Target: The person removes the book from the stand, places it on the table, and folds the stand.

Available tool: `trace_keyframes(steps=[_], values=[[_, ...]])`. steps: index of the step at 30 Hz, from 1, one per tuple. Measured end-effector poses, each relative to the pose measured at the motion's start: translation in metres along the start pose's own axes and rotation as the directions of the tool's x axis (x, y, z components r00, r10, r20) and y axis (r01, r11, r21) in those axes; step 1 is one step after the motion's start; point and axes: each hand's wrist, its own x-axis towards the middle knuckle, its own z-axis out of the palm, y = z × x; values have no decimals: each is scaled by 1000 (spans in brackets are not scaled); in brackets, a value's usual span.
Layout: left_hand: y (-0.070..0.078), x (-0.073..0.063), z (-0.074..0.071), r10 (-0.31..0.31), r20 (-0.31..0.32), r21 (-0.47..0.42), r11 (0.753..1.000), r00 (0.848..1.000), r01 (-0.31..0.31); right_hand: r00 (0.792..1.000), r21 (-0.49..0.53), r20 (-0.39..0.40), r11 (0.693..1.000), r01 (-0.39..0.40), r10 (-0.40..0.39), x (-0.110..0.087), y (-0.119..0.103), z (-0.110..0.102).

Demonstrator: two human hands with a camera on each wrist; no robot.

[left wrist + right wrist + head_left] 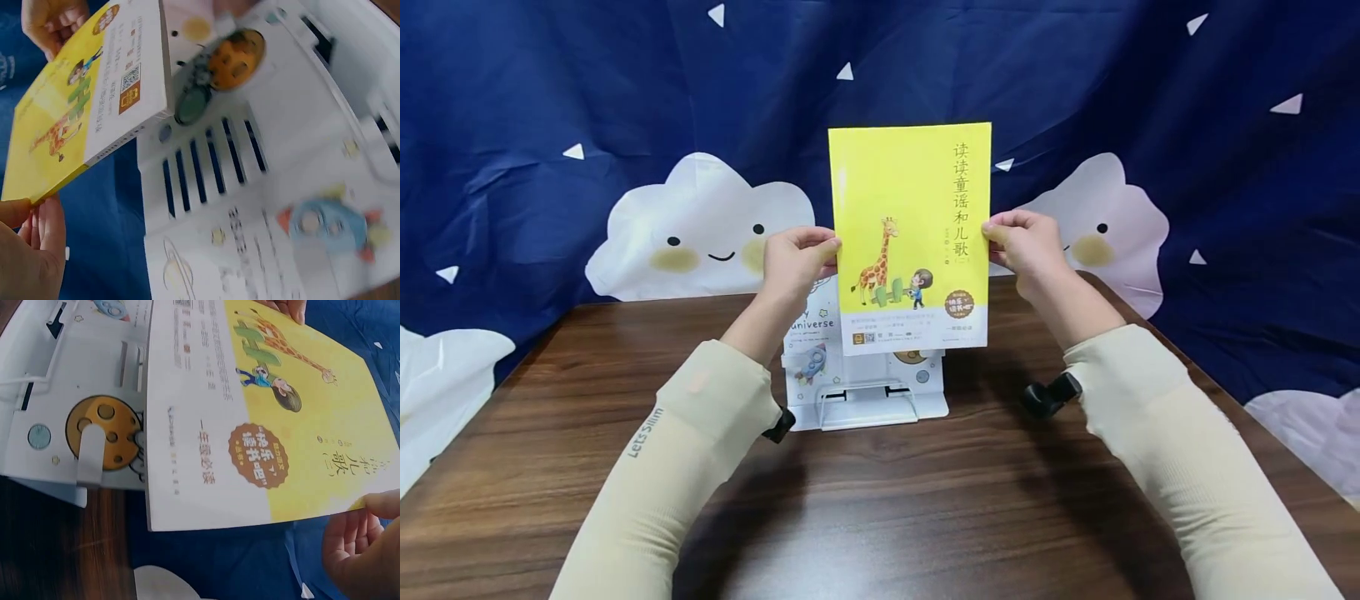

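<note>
A yellow children's book (895,192) with a giraffe and a child on its cover is held upright in the head view, its white lower band at the bottom. My left hand (797,260) pinches the book's left edge between thumb and fingers. On the opposite edge, my right hand (1026,246) grips it the same way. Behind and below the book stands a white book stand (865,408) printed with a rocket and planets. The book's lower edge overlaps the stand's upper part in the head view; in the left wrist view a gap shows between book and stand panel (206,150).
The stand rests on a dark brown wooden table (880,508). A wire holder (868,400) sits at the stand's front ledge. Behind the table hangs a dark blue curtain (925,58) with smiling white clouds (700,225) and small white triangles.
</note>
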Motion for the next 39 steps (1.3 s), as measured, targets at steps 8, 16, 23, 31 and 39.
trace_keyframes(steps=[8, 16, 23, 31, 39], values=[[-6, -6, 18, -88, 30, -31, 996, 996, 89, 999, -87, -1, 996, -35, 35, 1, 0, -21], [-7, -24, 34, -146, 98, -69, 986, 984, 153, 998, -200, -40, 978, -65, 58, -1, 13, -41], [-19, -27, 52, -185, 113, -79, 978, 976, 194, 999, -186, -12, 982, -43, 42, -2, 25, -62], [-32, -34, 72, -225, 128, -60, 970, 966, 234, 994, -95, 9, 990, -105, 107, -1, 40, -86], [-45, -43, 93, -270, 151, -67, 957, 951, 282, 988, -138, 49, 980, -140, 148, 19, 79, -122]])
